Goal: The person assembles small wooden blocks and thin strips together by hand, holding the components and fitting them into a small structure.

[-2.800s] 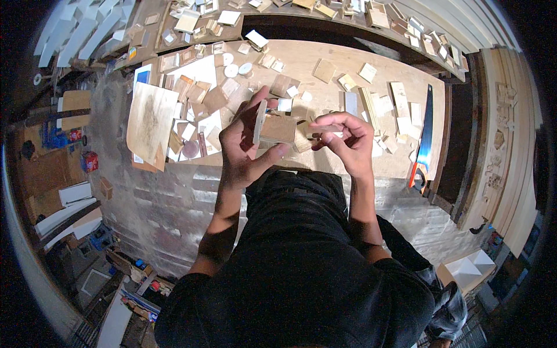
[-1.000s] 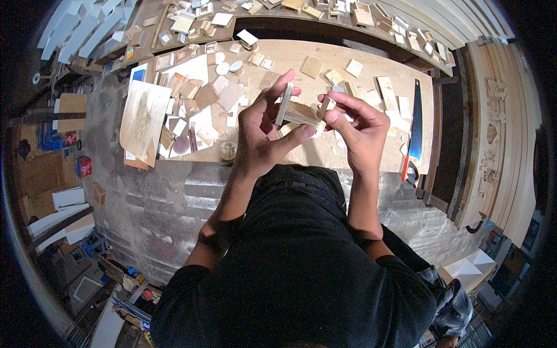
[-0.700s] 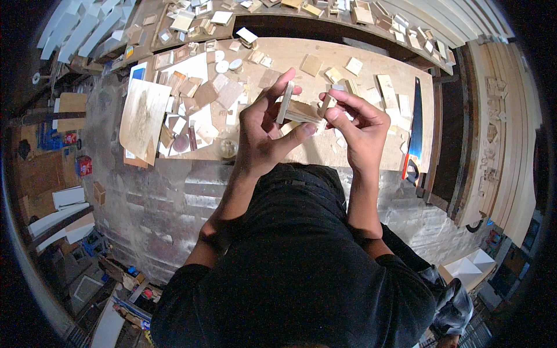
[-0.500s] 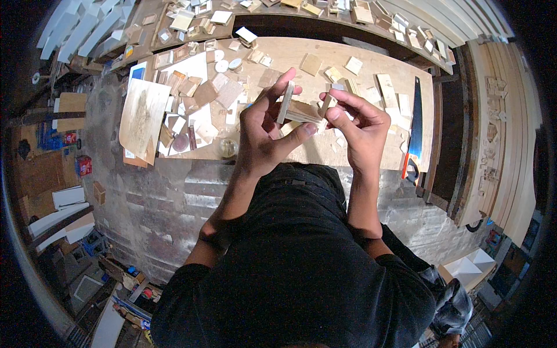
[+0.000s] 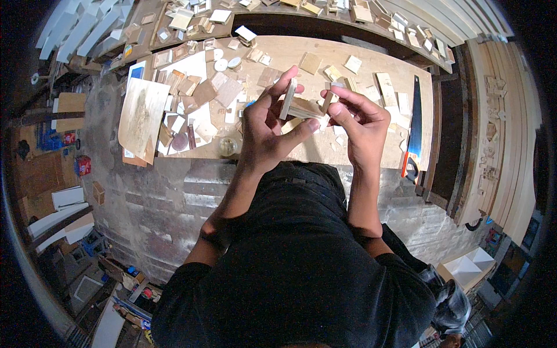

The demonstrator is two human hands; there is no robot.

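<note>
Above the table's near half, I hold a small wooden assembly [image 5: 304,108] up between both hands. It has a taller upright board at its left end and a flat board running across to the right. My left hand [image 5: 268,124] is closed around the left end, its thumb along the near edge of the flat board. My right hand [image 5: 362,124] pinches a small wooden block [image 5: 329,101] at the right end between thumb and fingers. Whether that block is fixed to the flat board or only pressed against it, I cannot tell.
Loose wood pieces lie over the workbench [image 5: 290,52], with a round clear container [image 5: 227,147] near its front edge. A handsaw [image 5: 415,122] rests at the right. At far left a thin board [image 5: 142,110] overhangs the edge. A shelf beyond holds many small wooden parts.
The wooden assembly has tilted slightly, so less of the flat board's upper face shows. Both hands keep their grip and have barely shifted.
</note>
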